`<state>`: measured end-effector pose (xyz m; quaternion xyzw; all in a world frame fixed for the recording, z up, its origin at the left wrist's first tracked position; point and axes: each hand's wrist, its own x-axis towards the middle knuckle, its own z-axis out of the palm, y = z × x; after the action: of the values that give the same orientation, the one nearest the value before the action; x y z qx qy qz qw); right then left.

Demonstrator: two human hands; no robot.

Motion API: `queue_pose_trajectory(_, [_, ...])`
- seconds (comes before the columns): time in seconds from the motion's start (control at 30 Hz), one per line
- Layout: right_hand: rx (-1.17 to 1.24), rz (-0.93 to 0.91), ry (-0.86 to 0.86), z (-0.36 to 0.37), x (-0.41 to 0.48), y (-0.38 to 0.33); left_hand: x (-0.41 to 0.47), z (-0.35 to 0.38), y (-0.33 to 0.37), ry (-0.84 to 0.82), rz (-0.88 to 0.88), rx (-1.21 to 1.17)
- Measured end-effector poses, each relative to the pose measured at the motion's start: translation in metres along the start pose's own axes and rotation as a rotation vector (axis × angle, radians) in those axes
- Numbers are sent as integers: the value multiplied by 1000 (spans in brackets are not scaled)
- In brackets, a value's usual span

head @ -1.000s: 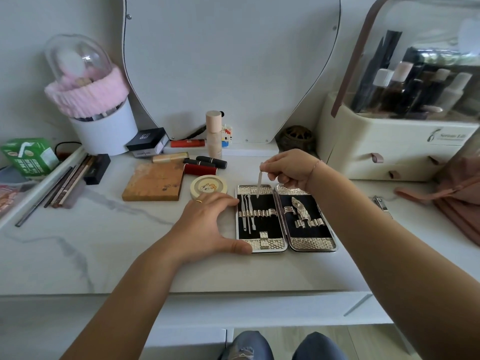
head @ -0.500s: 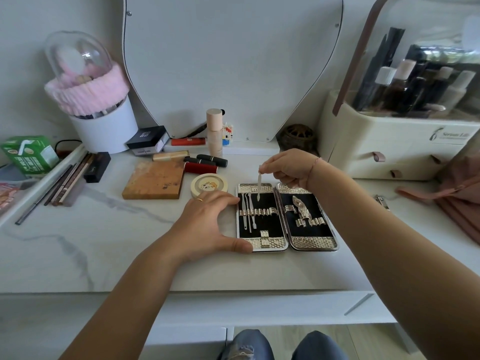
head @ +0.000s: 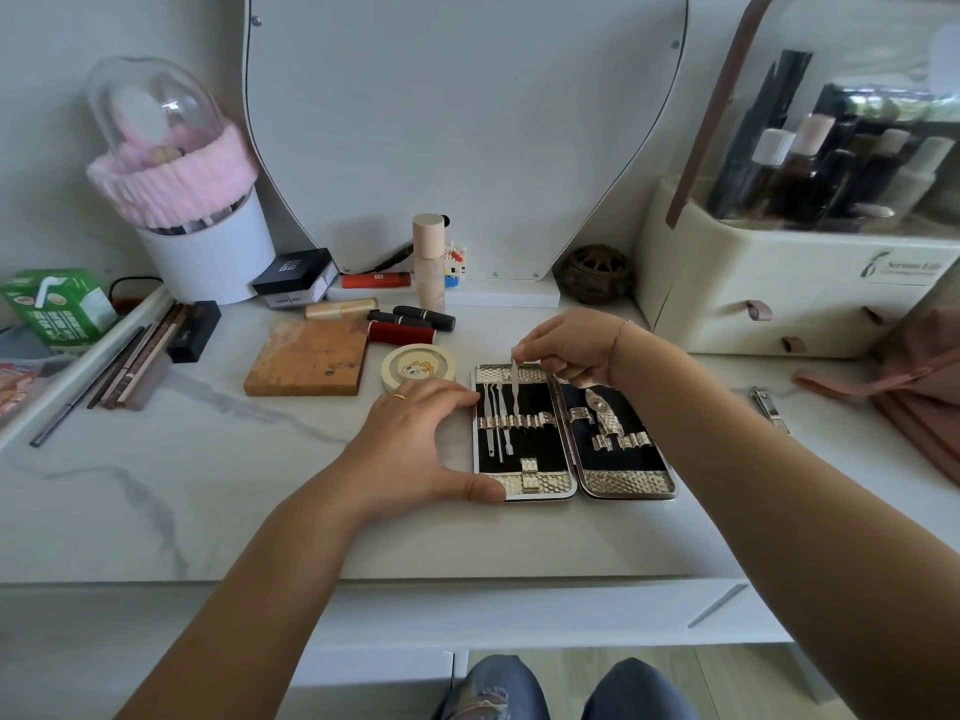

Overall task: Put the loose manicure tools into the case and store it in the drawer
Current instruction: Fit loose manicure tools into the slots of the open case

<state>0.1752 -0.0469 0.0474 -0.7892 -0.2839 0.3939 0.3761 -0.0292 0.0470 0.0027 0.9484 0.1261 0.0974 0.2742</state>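
The silver manicure case (head: 574,480) lies open and flat on the white marble tabletop, black-lined, with several thin tools strapped in its left half and clippers in its right half. My left hand (head: 415,444) rests against the case's left edge, thumb on its near corner, fingers by the far corner. My right hand (head: 566,348) hovers over the case's far edge and pinches a slim metal tool (head: 516,379) that hangs tip-down over the left half. A loose nail clipper (head: 768,405) lies on the table to the right.
A round compact (head: 418,367), a brown palette (head: 306,356) and lipsticks (head: 410,324) sit left of the case. A cream cosmetics organiser (head: 779,293) and a pink bag (head: 919,387) stand at right. A drawer front (head: 519,610) runs below the table edge.
My right hand has lowered the slim tool closer to the left half of the case. My left hand has kept its hold on the case's edge.
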Motion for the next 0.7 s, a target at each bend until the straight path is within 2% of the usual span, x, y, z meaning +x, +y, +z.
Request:
queue_pose_trajectory(0.27, [70,7,18,6,4,1,0,0,-1,1,6,4])
queue_pose_trajectory(0.7, [-50,52,2,1,5,6,2,2,-3,-4,1,9])
